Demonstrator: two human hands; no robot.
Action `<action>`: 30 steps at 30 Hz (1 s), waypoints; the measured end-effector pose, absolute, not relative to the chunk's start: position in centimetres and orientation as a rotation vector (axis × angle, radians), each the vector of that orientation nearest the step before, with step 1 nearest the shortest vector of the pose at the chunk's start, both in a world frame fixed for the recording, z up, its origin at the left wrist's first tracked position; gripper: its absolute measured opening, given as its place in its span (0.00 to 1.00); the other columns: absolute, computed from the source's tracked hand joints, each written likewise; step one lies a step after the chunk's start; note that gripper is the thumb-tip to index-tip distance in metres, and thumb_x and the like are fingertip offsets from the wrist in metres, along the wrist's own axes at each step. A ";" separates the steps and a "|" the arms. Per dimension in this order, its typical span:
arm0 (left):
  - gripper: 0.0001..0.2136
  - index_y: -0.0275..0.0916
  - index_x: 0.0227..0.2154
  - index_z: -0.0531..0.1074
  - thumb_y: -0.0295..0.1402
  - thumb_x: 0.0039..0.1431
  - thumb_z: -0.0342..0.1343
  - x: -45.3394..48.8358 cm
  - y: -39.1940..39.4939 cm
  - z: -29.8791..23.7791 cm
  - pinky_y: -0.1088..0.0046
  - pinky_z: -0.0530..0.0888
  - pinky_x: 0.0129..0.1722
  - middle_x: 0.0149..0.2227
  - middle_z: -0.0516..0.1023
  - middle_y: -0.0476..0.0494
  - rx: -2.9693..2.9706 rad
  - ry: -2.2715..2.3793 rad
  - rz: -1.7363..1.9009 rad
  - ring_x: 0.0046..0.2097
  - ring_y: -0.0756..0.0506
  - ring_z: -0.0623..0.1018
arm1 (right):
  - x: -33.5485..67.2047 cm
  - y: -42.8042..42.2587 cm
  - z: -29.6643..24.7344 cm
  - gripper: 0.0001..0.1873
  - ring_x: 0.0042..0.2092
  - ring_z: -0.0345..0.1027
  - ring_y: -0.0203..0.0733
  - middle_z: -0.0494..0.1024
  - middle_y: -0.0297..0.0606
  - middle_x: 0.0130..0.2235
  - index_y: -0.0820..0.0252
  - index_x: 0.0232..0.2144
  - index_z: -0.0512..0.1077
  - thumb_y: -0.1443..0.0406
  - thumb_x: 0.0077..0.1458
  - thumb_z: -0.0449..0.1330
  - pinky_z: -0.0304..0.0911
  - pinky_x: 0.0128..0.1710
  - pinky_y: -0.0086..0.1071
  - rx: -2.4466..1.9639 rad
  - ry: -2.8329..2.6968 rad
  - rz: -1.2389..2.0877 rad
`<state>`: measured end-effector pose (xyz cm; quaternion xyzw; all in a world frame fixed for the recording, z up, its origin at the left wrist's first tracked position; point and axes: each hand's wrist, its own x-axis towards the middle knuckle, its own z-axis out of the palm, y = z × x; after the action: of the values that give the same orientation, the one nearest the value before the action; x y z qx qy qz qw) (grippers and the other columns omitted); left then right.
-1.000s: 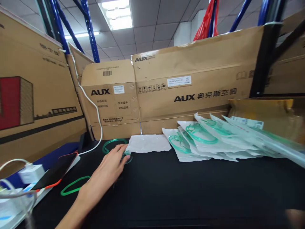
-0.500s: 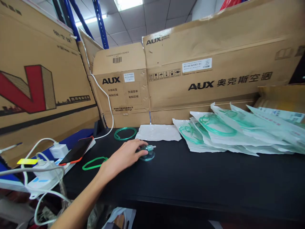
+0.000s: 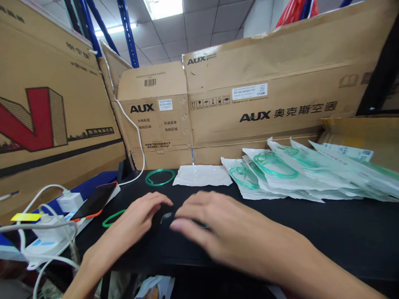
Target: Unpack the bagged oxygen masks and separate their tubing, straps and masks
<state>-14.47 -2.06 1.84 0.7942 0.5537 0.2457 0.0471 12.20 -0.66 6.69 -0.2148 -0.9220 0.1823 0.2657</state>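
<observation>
A clear, green-tinted plastic face mask lies on the black table, mostly hidden by my right hand. My right hand is over it, slightly blurred, thumb and fingers apart; any contact is hard to see. Just left of the mask is my left hand, its fingers stretched out and holding nothing. Partly behind my left forearm lies a bright green elastic loop. A coil of green tubing rests farther back, beside a flat white packet.
Several clear packets with green tubing are piled at the right. A phone lies by a white power strip with plugs and cables at left. Cardboard boxes wall off the back; the table's front edge is near me.
My left hand has let go of the mask and drawn back to the left. My right hand has come in from the right over the mask. The view has shifted slightly.
</observation>
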 end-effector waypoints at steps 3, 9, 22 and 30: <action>0.16 0.46 0.47 0.76 0.27 0.68 0.44 -16.6 -2.3 0.4 0.65 0.71 0.55 0.49 0.79 0.46 2.478 1.663 0.701 0.52 0.44 0.75 | 12.5 2.1 4.9 0.19 0.60 0.67 0.59 0.74 0.50 0.58 0.60 0.56 0.74 0.61 0.67 0.55 0.60 0.60 0.53 -0.875 -2.519 0.224; 0.08 0.46 0.40 0.77 0.35 0.67 0.52 -16.5 -2.2 -1.1 0.69 0.72 0.49 0.44 0.79 0.47 2.465 1.710 0.695 0.46 0.44 0.75 | 14.1 3.6 1.2 0.26 0.63 0.63 0.54 0.71 0.46 0.61 0.54 0.63 0.67 0.56 0.66 0.58 0.57 0.63 0.48 -1.091 -2.511 0.379; 0.10 0.43 0.43 0.72 0.32 0.72 0.44 -7.9 -0.1 4.5 0.72 0.72 0.44 0.43 0.77 0.47 2.497 1.411 0.865 0.42 0.47 0.77 | 16.5 4.0 1.7 0.13 0.50 0.71 0.46 0.79 0.35 0.48 0.50 0.48 0.73 0.59 0.61 0.60 0.62 0.52 0.39 -1.035 -2.147 0.713; 0.07 0.44 0.40 0.72 0.30 0.70 0.49 -4.8 0.4 5.4 0.71 0.70 0.50 0.46 0.76 0.49 2.502 1.277 0.871 0.46 0.46 0.76 | 17.4 3.2 3.7 0.11 0.41 0.73 0.42 0.81 0.34 0.41 0.53 0.43 0.76 0.57 0.62 0.59 0.64 0.43 0.36 -1.035 -2.141 0.725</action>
<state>-4.81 0.39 5.37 0.8465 0.4319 0.2946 0.1003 17.38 3.20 3.66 -0.3943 -0.8153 0.2761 0.3218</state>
